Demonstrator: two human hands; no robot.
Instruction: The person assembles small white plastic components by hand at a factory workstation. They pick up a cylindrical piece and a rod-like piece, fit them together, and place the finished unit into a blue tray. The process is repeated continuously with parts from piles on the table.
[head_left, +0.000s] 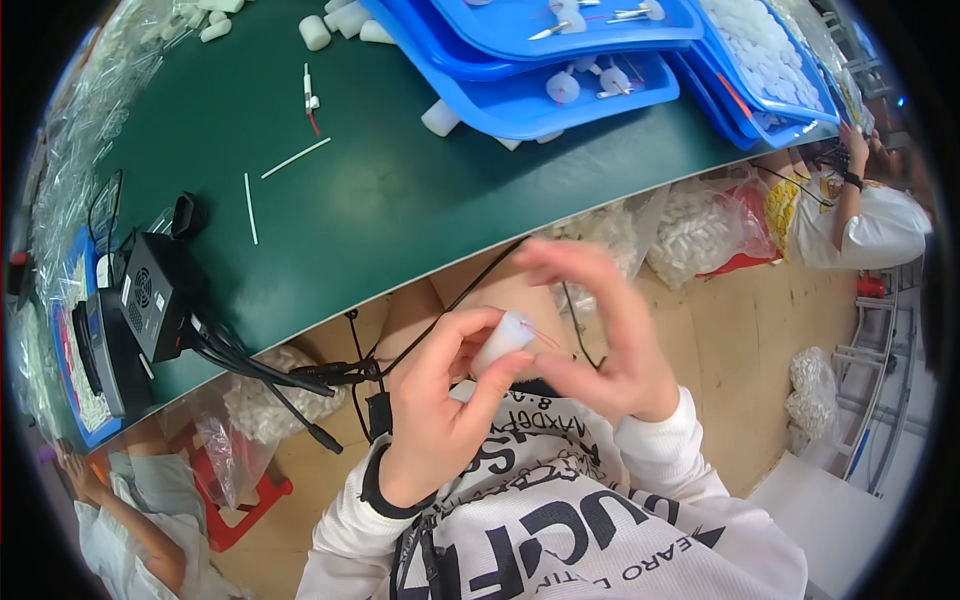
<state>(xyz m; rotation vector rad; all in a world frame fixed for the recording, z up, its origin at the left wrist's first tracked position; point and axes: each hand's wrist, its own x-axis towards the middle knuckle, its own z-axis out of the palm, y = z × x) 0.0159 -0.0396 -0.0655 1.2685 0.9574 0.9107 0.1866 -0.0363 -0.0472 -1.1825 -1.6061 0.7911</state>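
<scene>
Milky-white material, probably plastic or foam, for the white cylinder [503, 343], held up over the lap, just off the near edge of the green worktop [350, 225]. Wrapped snugly by the left grip [438, 405], thumb along the near right side, fingers curled behind on the left. Spread wide at the right grip [628, 345], thumb and forefinger well apart, with nothing clearly caught; too blurred to tell whether touching the thin red wire [545, 338].

Likely light, easily carried by one grip. Probably fairly stiff too, with no dent to be seen beside the thumb. Smooth-looking on the outside, so perhaps a little slippery. Best taken across the round middle, thumb and fingers on opposite sides, with gentle pressure. Treat the wire as the fragile part, likely to bend or tug loose, and keep clear of the wired end.

Long axis slanted in the head view, from lower left inside the left grip to upper right. Wired round end aimed up and right, toward the worktop; wire trailing rightward and down. Opposite end hidden among the fingers.
</scene>
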